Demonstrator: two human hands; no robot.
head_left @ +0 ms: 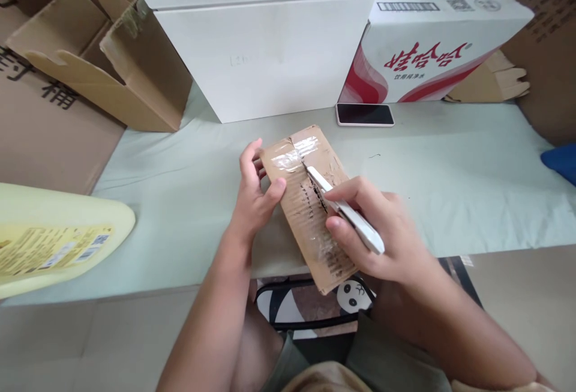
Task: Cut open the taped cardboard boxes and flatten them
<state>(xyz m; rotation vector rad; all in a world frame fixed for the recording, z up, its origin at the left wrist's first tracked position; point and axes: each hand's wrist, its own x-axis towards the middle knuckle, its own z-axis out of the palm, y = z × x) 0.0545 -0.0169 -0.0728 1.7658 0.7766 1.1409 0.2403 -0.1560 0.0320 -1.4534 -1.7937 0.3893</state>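
Observation:
A worn cardboard box (pixel 299 212) is tilted at the front edge of the cloth-covered table, with clear tape and torn dark marks across its top. My left hand (pixel 256 191) grips the box's left side, thumb on top and fingers around the far left edge. In my right hand (pixel 378 224) is a white utility knife (pixel 355 218), held closed between thumb and fingers. Its blade tip touches or hovers just over the box near the taped end; I cannot tell which. The far side of my right palm is hidden.
Behind the box, a smartphone (pixel 365 114) lies before a red-and-white carton (pixel 423 50). White boxes (pixel 270 56) stand at the back. An open cardboard carton (pixel 121 74) is at left, a yellow bottle (pixel 58 236) at front left. A panda-print item (pixel 292 305) lies below the table edge.

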